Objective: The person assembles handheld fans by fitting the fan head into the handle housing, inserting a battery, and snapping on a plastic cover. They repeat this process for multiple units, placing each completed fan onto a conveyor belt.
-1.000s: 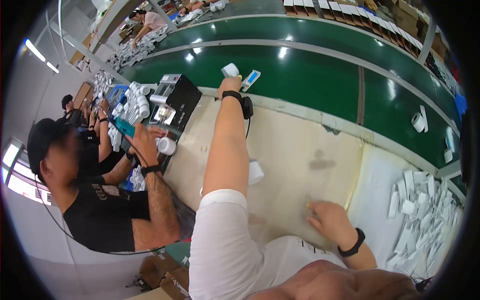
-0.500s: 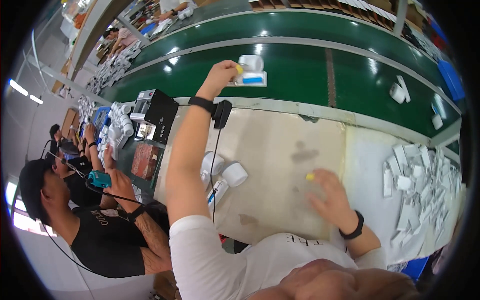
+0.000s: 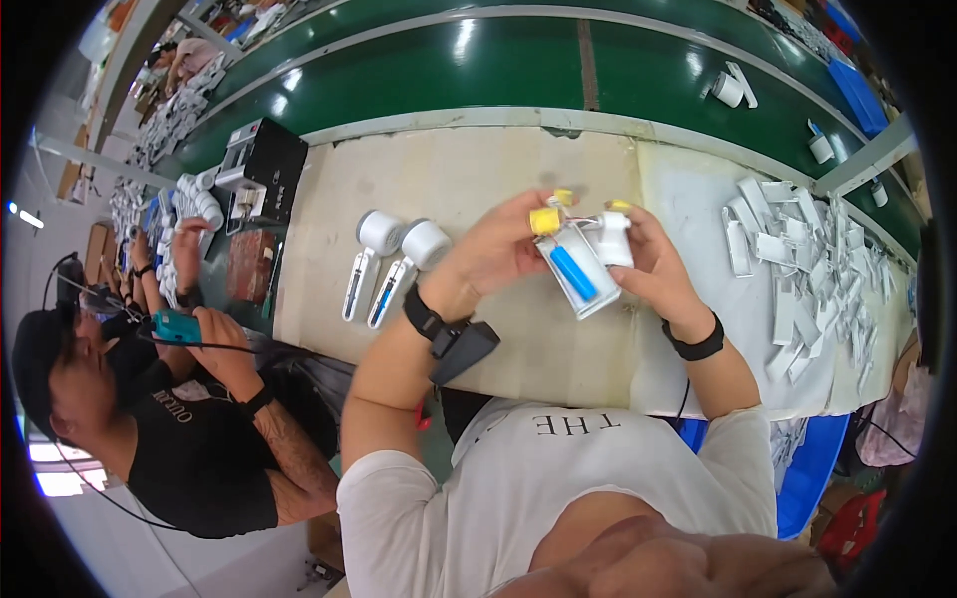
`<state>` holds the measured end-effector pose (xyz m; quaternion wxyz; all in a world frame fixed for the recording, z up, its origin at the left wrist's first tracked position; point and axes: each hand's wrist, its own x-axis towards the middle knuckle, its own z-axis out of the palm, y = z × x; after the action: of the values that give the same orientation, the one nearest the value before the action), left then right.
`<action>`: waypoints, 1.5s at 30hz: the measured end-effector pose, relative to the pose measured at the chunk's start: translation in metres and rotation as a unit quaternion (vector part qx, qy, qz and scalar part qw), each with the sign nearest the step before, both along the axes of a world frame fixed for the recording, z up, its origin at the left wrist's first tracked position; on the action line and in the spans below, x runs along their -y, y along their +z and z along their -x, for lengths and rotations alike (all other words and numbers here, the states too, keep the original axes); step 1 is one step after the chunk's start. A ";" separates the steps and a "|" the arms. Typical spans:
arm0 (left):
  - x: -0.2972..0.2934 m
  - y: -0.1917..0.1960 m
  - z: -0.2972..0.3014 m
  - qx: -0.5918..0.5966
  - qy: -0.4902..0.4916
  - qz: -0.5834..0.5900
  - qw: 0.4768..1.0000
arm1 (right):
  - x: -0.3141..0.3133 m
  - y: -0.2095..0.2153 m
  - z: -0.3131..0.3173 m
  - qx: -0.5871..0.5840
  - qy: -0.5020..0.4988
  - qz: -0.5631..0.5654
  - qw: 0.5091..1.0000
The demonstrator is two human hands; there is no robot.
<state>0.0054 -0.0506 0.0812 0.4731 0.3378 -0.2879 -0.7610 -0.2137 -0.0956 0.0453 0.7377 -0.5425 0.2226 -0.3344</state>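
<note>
Both my hands hold a white plastic handheld device [image 3: 582, 267] above the cream work mat. Its handle lies open toward me, and a blue cylindrical cell [image 3: 573, 272] sits inside, with thin wires near the top. My left hand [image 3: 503, 244] is closed at the handle's left side. My right hand [image 3: 658, 264] grips the white round head [image 3: 613, 239] between thumb and fingers. Yellow finger covers [image 3: 544, 220] sit on fingertips of both hands. To the left, two similar devices lie on the mat, a nearer one [image 3: 391, 292] showing blue in its handle and another [image 3: 356, 284] beside it.
A heap of white plastic shells [image 3: 797, 264] covers the mat's right side. Beyond the mat runs a green conveyor [image 3: 498, 70] carrying a few white parts. A black machine [image 3: 264, 174] stands at the left, near a co-worker with a teal power driver [image 3: 177, 327]. A blue bin [image 3: 812, 468] is below right.
My left hand has come back from the conveyor with the device. My right hand has moved up and left and now grips it too. My view has shifted.
</note>
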 end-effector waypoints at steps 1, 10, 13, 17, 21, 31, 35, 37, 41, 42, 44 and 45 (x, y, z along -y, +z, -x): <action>-0.009 -0.012 0.003 -0.001 0.006 0.000 1.000 | -0.004 0.001 0.001 -0.001 0.006 0.000 1.000; -0.045 -0.026 0.036 -0.035 0.080 0.101 0.991 | -0.027 0.004 0.008 -0.170 -0.089 0.249 0.949; -0.051 -0.034 0.038 -0.058 0.076 0.146 0.985 | -0.028 -0.001 0.010 -0.154 -0.102 0.178 0.967; -0.055 -0.043 0.044 -0.028 0.105 0.165 0.980 | -0.028 -0.004 0.011 -0.176 -0.110 0.154 0.966; -0.058 -0.034 0.050 0.082 0.143 0.267 0.949 | -0.030 0.001 0.009 -0.162 -0.117 0.085 0.976; -0.057 -0.030 0.038 -0.134 0.076 0.017 0.988 | -0.026 0.010 0.025 -0.269 -0.181 0.438 0.839; -0.061 -0.021 0.044 0.044 0.075 0.073 0.994 | -0.017 0.022 0.028 -0.248 -0.188 0.588 0.746; -0.060 -0.020 0.047 0.148 0.073 0.097 0.982 | -0.011 0.020 0.029 -0.199 -0.197 0.665 0.692; -0.060 -0.022 0.050 0.178 0.072 0.114 0.975 | -0.012 0.024 0.030 -0.240 -0.171 0.667 0.684; -0.060 -0.019 0.049 0.195 0.061 0.108 0.973 | -0.012 0.023 0.030 -0.228 -0.178 0.670 0.683; -0.061 -0.016 0.050 0.210 0.050 0.101 0.971 | -0.012 0.022 0.030 -0.216 -0.183 0.673 0.683; -0.061 -0.015 0.052 0.237 0.061 0.108 0.964 | -0.012 0.022 0.029 -0.222 -0.184 0.673 0.681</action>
<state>-0.0470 0.0103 0.0661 0.4705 0.4725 -0.4507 -0.5934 -0.2431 -0.0832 0.0675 0.0269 -0.8995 0.1901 -0.3926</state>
